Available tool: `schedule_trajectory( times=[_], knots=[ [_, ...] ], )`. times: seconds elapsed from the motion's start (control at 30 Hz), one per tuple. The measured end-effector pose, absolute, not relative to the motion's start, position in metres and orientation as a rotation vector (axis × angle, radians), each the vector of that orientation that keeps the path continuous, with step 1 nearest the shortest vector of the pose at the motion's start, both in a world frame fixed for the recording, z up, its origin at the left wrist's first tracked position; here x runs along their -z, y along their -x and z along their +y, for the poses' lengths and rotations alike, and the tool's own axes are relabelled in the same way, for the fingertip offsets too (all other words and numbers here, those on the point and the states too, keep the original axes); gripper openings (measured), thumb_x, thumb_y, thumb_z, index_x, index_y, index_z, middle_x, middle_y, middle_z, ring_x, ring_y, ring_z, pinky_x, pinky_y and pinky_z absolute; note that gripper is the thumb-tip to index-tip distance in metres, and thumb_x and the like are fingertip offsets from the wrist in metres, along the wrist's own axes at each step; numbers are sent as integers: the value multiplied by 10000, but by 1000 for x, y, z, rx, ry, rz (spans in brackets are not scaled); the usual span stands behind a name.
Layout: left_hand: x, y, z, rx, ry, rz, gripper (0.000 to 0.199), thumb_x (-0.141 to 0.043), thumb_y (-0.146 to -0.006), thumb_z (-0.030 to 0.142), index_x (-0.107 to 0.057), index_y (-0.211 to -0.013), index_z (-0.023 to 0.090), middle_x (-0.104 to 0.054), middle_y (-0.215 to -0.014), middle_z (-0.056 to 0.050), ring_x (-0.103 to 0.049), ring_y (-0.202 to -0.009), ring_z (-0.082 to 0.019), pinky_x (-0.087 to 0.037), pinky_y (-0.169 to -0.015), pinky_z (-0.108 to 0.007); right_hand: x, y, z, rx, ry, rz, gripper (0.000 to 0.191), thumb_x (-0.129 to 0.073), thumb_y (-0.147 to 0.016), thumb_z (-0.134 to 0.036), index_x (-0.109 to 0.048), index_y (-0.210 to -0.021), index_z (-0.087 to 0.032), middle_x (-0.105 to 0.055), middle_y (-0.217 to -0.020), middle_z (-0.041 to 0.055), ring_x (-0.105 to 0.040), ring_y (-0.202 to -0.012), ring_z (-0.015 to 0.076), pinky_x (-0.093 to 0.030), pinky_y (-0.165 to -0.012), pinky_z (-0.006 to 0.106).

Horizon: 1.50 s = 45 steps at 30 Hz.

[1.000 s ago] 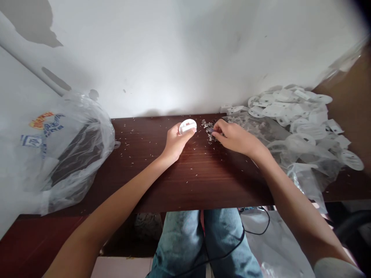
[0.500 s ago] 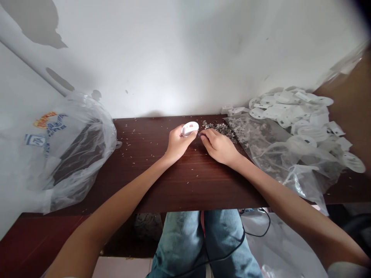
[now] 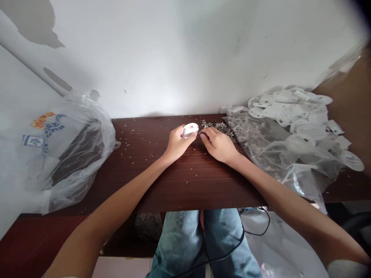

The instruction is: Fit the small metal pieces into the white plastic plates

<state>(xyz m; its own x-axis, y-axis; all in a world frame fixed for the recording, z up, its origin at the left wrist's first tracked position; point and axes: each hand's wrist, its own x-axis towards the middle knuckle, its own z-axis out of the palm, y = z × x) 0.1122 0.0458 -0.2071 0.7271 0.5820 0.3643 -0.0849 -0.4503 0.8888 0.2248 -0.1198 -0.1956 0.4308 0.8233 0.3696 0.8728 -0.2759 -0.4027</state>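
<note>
Since the earliest frame, a second ago, the right hand (image 3: 220, 146) has left the pile of small metal-looking parts (image 3: 224, 128) and come in beside the left hand (image 3: 176, 144); the left has barely shifted.

In the head view, our only one, we look down on a dark reddish-brown table (image 3: 185, 193) set against a pale wall (image 3: 174, 58). At its middle, our left hand pinches a white oval piece (image 3: 190, 129) between thumb and fingers, raised above the surface, with a small slot visible in its face. Our right hand is curled just to the right of it, thumb and fingertips drawn in; a tiny dark bit seems to show at the tips, but we cannot tell whether it is gripped.

The pile lies just behind the right hand. Farther right, a see-through plastic bag (image 3: 249, 129) reaches a heap of white pieces (image 3: 290, 104). At far left, a printed plastic bag (image 3: 84, 177) stands with its mouth open.

We judge that a tiny part, if held, could slip from fingertips this close together and be lost on the table, and that a loose left pinch could let the oval twist under pressure.
</note>
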Motion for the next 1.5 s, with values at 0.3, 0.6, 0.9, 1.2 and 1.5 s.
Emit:
schedule_trajectory(
  times=[0.3, 0.6, 0.9, 1.2, 1.5],
  knots=[
    [202, -109, 38, -748, -2028, 420, 167, -735, -889, 337, -691, -846, 182, -676, -782, -12, -564, -705, -142, -420, -642, -284, 198, -221, -120, 184, 2240, -1463, 368, -365, -1142, -365, -659, -1270, -185, -709, -1207, 133, -688, -965, 263, -427, -706, 341],
    [201, -106, 29, -759, -2264, 350, 232, -658, -946, 294, -587, -749, 194, -624, -733, -11, -524, -665, -141, -378, -615, -294, 198, -214, -116, 294, 2481, -1460, 400, -323, -1152, -325, -678, -1216, -150, -703, -1152, 165, -685, -937, 269, -364, -640, 334],
    [200, -112, 35, -755, -2055, 540, 209, -760, -873, 390, -695, -851, 193, -702, -791, -17, -619, -731, -168, -460, -647, -296, 190, -221, -117, 342, 2344, -1356, 346, -416, -1116, -343, -708, -1237, -204, -722, -1194, 144, -695, -1000, 268, -466, -719, 337],
    [206, -115, 43, -660, -1662, 486, 346, -805, -861, 420, -758, -1094, 169, -796, -1027, -114, -782, -845, -211, -589, -631, -271, 189, -291, -128, 190, 2123, -1103, 180, -594, -956, -318, -717, -977, -188, -750, -975, 106, -670, -932, 265, -500, -856, 382],
    [209, -116, 42, -668, -1713, 458, 206, -792, -829, 305, -753, -977, 167, -789, -880, -82, -759, -725, -194, -575, -609, -286, 190, -270, -127, 63, 2222, -1264, 161, -611, -937, -251, -756, -901, -191, -761, -978, 104, -675, -878, 245, -476, -802, 345]
  ],
)
